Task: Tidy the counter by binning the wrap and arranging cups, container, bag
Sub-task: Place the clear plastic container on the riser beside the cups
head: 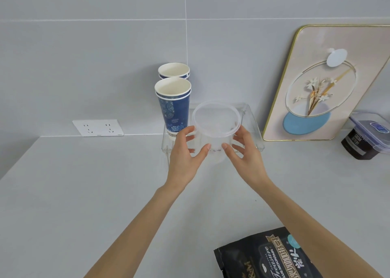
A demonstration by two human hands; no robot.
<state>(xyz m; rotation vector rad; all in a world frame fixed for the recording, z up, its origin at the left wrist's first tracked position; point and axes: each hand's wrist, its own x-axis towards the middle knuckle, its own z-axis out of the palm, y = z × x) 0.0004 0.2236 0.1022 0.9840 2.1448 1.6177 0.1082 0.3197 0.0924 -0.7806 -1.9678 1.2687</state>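
A clear round plastic container [215, 128] is held between both hands just above the front of a clear acrylic tray [253, 126] by the wall. My left hand [185, 153] grips its left side, my right hand [244, 151] its right side. Two stacks of blue patterned paper cups stand on the tray's left part: the near stack [174, 107] and the far stack [174, 71] behind it. A black coffee bag [266, 256] lies flat on the counter at the bottom right, partly under my right forearm. No wrap is in view.
A gold-framed picture [329, 83] leans on the wall to the right. Beside it stands a dark jar under a lidded clip box [367, 136]. A white double socket [98, 127] sits low on the wall at left. The grey counter [84, 182] stretches left.
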